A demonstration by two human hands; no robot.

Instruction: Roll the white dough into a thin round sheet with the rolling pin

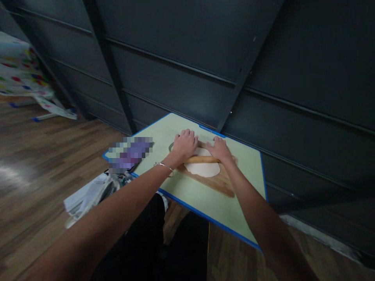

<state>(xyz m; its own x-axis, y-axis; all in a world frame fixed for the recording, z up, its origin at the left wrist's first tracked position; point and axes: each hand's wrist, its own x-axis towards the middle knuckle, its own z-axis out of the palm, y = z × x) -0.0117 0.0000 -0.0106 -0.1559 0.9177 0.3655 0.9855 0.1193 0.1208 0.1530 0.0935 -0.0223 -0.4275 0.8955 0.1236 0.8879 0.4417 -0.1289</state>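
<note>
A wooden rolling pin [203, 159] lies across a flat, pale sheet of dough [205, 169], which shows in front of the pin and behind it. Beneath the dough is a wooden board [221, 185]. My left hand [185, 145], a bracelet on its wrist, bears on the pin's left end and hides it. On the right part of the pin rests my right hand [219, 149], its fingers bent forward over the wood. Both hands are closed on the pin, though the palms are out of sight.
The board is on a pale green table [249, 168] with a blue rim. A pixelated purple object [131, 154] lies at its left end. Bags and a white box [84, 193] stand below that end. A dark panelled wall [181, 89] rises close behind the table.
</note>
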